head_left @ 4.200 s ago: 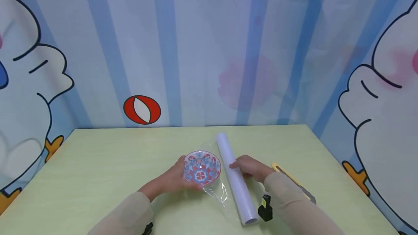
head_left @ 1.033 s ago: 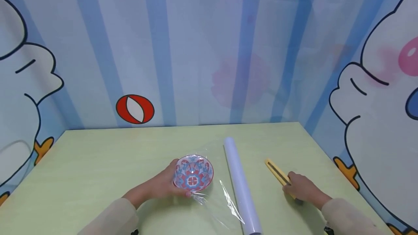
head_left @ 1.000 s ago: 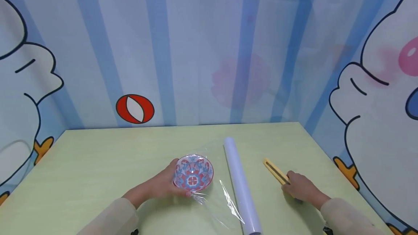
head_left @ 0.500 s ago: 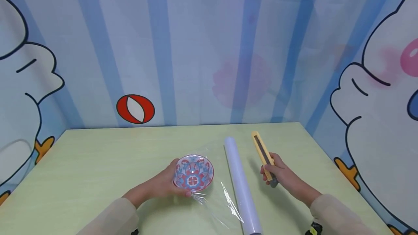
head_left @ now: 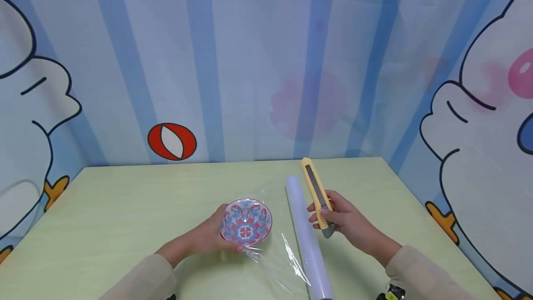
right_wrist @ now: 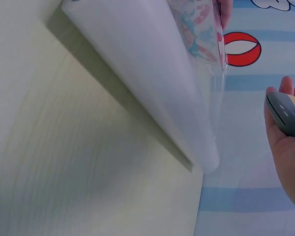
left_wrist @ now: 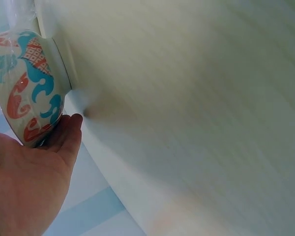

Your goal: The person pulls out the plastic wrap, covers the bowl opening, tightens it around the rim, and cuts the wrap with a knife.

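Note:
My left hand (head_left: pixel 208 230) grips a patterned red, blue and white bowl (head_left: pixel 246 222) by its left side, thumb at the front rim. Clear plastic wrap (head_left: pixel 280 249) covers the bowl and stretches right to a pale roll (head_left: pixel 308 244) lying on the table. In the left wrist view the bowl (left_wrist: pixel 32 88) rests against my fingers, its outer wall showing. My right hand (head_left: pixel 347 219) holds a yellow utility knife (head_left: pixel 316 193) raised beside the roll, its far end pointing away from me. The knife's grey end (right_wrist: pixel 285 113) shows in the right wrist view.
A pale yellow-green table (head_left: pixel 145 207) carries everything. Behind it hangs a blue striped backdrop (head_left: pixel 258 59) with cartoon figures, wrapping both sides. The roll runs front to back between my two hands.
My right hand has left the roll, picked the utility knife up from the table at right, and brought it up and left beside the roll. The left hand keeps holding the bowl.

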### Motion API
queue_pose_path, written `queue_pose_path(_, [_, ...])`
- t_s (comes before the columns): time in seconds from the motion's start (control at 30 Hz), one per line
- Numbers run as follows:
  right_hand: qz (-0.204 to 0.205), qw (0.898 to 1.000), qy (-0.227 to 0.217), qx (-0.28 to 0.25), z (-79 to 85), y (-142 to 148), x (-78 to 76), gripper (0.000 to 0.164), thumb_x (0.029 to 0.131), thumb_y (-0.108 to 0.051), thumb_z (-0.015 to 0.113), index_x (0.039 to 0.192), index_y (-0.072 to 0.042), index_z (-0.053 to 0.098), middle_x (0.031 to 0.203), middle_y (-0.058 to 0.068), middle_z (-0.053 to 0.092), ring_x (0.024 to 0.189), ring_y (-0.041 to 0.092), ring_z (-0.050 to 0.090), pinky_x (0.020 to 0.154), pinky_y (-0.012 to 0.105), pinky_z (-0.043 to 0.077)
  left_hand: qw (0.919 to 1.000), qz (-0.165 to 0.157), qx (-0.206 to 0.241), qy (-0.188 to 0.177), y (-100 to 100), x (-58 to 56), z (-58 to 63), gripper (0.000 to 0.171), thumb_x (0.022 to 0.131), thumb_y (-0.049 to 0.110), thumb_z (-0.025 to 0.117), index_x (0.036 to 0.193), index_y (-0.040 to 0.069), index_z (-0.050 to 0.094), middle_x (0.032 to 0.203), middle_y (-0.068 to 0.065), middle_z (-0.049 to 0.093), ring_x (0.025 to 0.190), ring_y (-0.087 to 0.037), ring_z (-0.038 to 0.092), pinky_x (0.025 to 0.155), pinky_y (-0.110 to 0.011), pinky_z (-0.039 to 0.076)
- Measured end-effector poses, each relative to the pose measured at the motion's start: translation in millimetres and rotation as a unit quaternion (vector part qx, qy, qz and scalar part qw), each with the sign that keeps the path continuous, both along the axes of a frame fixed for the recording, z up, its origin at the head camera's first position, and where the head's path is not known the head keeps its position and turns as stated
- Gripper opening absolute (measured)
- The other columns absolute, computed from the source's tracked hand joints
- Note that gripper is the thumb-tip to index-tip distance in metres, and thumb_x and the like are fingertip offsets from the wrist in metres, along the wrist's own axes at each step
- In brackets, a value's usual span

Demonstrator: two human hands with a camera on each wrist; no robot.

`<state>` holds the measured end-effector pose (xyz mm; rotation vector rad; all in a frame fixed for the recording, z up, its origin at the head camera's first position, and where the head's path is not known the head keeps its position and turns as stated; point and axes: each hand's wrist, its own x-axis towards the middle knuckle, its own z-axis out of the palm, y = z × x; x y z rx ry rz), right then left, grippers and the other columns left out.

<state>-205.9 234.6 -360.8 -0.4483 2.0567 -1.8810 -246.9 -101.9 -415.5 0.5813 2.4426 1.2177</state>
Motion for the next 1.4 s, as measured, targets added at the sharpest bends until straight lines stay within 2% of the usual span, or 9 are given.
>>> queue_pose_path(0.23, [0.0, 1.0, 0.029, 0.013, 1.6, -7.8, 4.2, 0.049, 0.1, -0.023, 0.039, 0.136, 0.006, 0.023, 0.103, 0.001, 0.055, 0.084, 0.007, 0.06, 0.077, 0.025, 0.051, 1.0, -0.001, 0.005, -0.001, 0.3, 0.0, -1.5, 0.102, 0.065, 0.04, 0.081, 0.139, 0.008, 0.019, 0.134, -0.008, 0.038, 0.123, -0.023, 0.039, 0.105, -0.052, 0.033])
queue_pose_path(0.5, [-0.061, 0.997, 0.012, 0.044, 6.8, -11.6, 6.4, 0.043, 0.098, -0.032, 0.041, 0.124, 0.001, 0.035, 0.089, 0.002, 0.055, 0.069, 0.011, 0.055, 0.063, 0.026, 0.047, 1.0, -0.001, 0.005, 0.0, 0.5, 0.7, -0.8, 0.102, 0.065, 0.04, 0.081, 0.139, 0.008, 0.019, 0.133, -0.008, 0.039, 0.122, -0.022, 0.039, 0.105, -0.052, 0.033])
queue_pose_path(0.67, [-0.127, 0.991, 0.001, 0.044, 6.7, -17.3, 6.8, 0.04, 0.095, -0.037, 0.047, 0.11, 0.0, 0.043, 0.075, 0.002, 0.054, 0.056, 0.013, 0.051, 0.055, 0.026, 0.046, 1.0, 0.003, -0.003, 0.0, 0.3, 0.3, -1.5, 0.102, 0.065, 0.042, 0.081, 0.139, 0.008, 0.019, 0.133, -0.007, 0.039, 0.123, -0.022, 0.039, 0.105, -0.052, 0.034])
queue_pose_path(0.77, [-0.147, 0.988, -0.015, 0.031, 7.5, -19.8, 7.9, 0.04, 0.093, -0.039, 0.05, 0.106, -0.001, 0.044, 0.076, 0.004, 0.058, 0.057, 0.013, 0.057, 0.057, 0.026, 0.05, 1.0, 0.002, -0.004, 0.0, 0.3, 0.0, -1.8, 0.102, 0.065, 0.042, 0.081, 0.139, 0.009, 0.019, 0.133, -0.007, 0.039, 0.123, -0.022, 0.039, 0.105, -0.052, 0.034])
queue_pose_path(0.87, [-0.119, 0.992, -0.038, 0.017, 8.9, -21.9, 10.0, 0.037, 0.094, -0.037, 0.05, 0.1, -0.002, 0.041, 0.104, 0.017, 0.064, 0.08, 0.016, 0.067, 0.07, 0.029, 0.054, 1.0, 0.002, -0.003, -0.001, 0.1, 0.2, -1.4, 0.102, 0.065, 0.042, 0.081, 0.139, 0.008, 0.019, 0.133, -0.007, 0.039, 0.123, -0.022, 0.039, 0.105, -0.052, 0.034])
queue_pose_path(0.97, [-0.071, 0.996, -0.059, 0.008, 10.6, -24.1, 12.3, 0.031, 0.095, -0.033, 0.048, 0.095, -0.004, 0.036, 0.131, 0.025, 0.05, 0.102, 0.019, 0.064, 0.081, 0.033, 0.054, 1.0, 0.001, -0.003, 0.0, -0.3, 0.3, -0.9, 0.102, 0.065, 0.042, 0.081, 0.139, 0.008, 0.019, 0.133, -0.008, 0.039, 0.122, -0.023, 0.039, 0.105, -0.052, 0.034])
queue_pose_path(1.03, [-0.049, 0.997, -0.063, 0.012, 11.5, -25.5, 12.8, 0.03, 0.097, -0.031, 0.045, 0.097, -0.004, 0.033, 0.129, 0.022, 0.051, 0.1, 0.017, 0.063, 0.081, 0.031, 0.053, 1.0, 0.0, -0.001, -0.001, -0.4, 0.2, -0.9, 0.102, 0.065, 0.042, 0.08, 0.139, 0.008, 0.019, 0.133, -0.008, 0.039, 0.122, -0.023, 0.039, 0.105, -0.052, 0.034])
queue_pose_path(1.23, [-0.028, 0.998, -0.036, 0.037, 12.4, -25.2, 11.9, 0.045, 0.1, -0.026, 0.035, 0.134, -0.001, 0.022, 0.1, 0.0, 0.053, 0.079, 0.011, 0.053, 0.071, 0.026, 0.046, 1.0, -0.005, 0.005, -0.003, -0.4, -0.6, -1.6, 0.101, 0.066, 0.041, 0.08, 0.139, 0.009, 0.018, 0.134, -0.007, 0.038, 0.123, -0.022, 0.038, 0.105, -0.052, 0.034])
queue_pose_path(1.4, [-0.047, 0.998, -0.025, 0.035, 10.9, -24.2, 11.5, 0.045, 0.1, -0.026, 0.036, 0.133, 0.002, 0.028, 0.1, 0.002, 0.052, 0.079, 0.011, 0.054, 0.071, 0.027, 0.046, 1.0, -0.006, 0.002, 0.0, -1.2, -0.5, -1.1, 0.102, 0.066, 0.042, 0.08, 0.14, 0.008, 0.018, 0.134, -0.008, 0.038, 0.123, -0.023, 0.039, 0.105, -0.052, 0.034])
